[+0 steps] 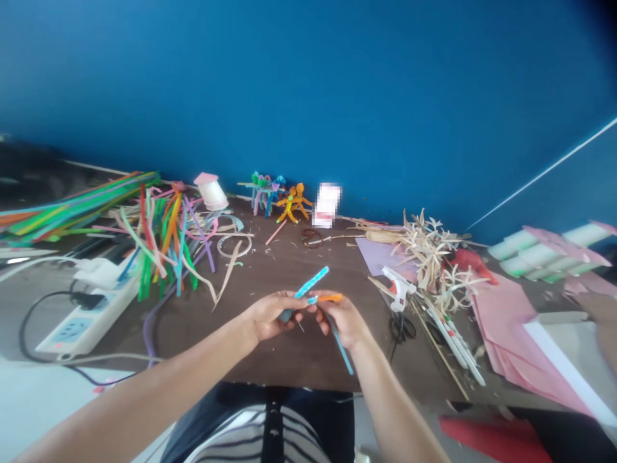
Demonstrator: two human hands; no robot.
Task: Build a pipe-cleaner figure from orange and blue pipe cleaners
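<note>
My left hand [274, 314] is closed on a light-blue pipe cleaner [312, 281], which juts up and to the right from its fingers. A greyish-blue bit also shows under these fingers, too small to make out. My right hand [344, 316] pinches close beside it, fingertips almost touching the left ones. Between the hands an orange strip [330, 298] lies across the right fingers, meeting the blue piece. A blue length [341, 347] hangs down from the right hand toward the table edge. The exact joint of the pieces is hidden by the fingers.
Colourful pipe cleaners [166, 238] lie left, near a power strip [91, 315]. Small pipe-cleaner figures [292, 202] stand at the back. Rightward are a white glue gun [399, 288], black scissors [402, 328], pink sheets [506, 321] and another person's blurred hand [600, 315].
</note>
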